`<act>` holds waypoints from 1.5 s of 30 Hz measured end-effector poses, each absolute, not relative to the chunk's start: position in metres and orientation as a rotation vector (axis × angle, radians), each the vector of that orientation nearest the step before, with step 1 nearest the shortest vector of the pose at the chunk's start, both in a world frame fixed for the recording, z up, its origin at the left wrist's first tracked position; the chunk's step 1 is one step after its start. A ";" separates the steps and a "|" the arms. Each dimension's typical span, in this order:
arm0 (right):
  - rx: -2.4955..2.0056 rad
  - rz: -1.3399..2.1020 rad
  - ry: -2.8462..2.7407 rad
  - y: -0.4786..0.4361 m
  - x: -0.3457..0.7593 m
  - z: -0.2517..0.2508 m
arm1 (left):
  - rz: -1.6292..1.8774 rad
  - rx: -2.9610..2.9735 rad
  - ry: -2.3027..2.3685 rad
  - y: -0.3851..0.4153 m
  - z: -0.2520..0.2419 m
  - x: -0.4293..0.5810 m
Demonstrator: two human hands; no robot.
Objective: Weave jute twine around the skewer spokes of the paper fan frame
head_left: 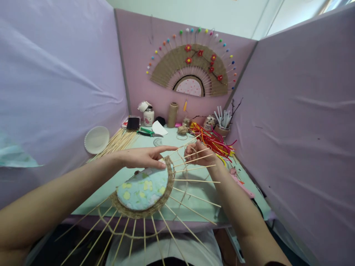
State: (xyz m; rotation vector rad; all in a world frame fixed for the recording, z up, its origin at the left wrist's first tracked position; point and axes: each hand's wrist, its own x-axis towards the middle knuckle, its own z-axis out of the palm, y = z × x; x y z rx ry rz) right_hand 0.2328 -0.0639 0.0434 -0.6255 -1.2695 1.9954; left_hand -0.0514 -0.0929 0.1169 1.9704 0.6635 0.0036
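Note:
A half-round fan frame with blue, yellow-patterned fabric and a brown twine-wrapped rim hangs over the table's front edge. Thin wooden sticks spread out from the rim. My left hand grips the frame at its upper end, thumb on the fabric and index finger stretched along the top stick; the other fingers are partly hidden. My right hand is closed in a pinch on jute twine near that stick's tip. The twine loops down past the sticks, and a strand also crosses the lower ones.
A finished fan hangs on the back panel. Behind my hands are green-handled pliers, a twine ball, red and orange pipe cleaners and glue sticks. Loose sticks and a white dish lie left.

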 end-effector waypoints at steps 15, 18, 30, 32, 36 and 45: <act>-0.826 1.617 -1.360 -0.103 0.304 0.066 | 0.021 1.893 0.767 -0.098 0.116 -0.048; -0.825 1.488 -1.345 -0.102 0.308 0.073 | 0.006 1.927 0.751 -0.097 0.115 -0.043; -0.734 1.600 -1.391 -0.079 0.240 0.047 | 0.104 1.767 0.836 -0.101 0.108 -0.039; -0.680 1.732 -1.281 -0.077 0.230 0.047 | 0.139 1.741 0.834 -0.102 0.106 -0.038; -0.737 1.656 -1.328 -0.082 0.236 0.048 | 0.220 1.714 0.815 -0.106 0.100 -0.037; -1.252 0.848 -1.694 -0.108 0.311 0.106 | 0.346 1.681 0.931 -0.105 0.081 -0.029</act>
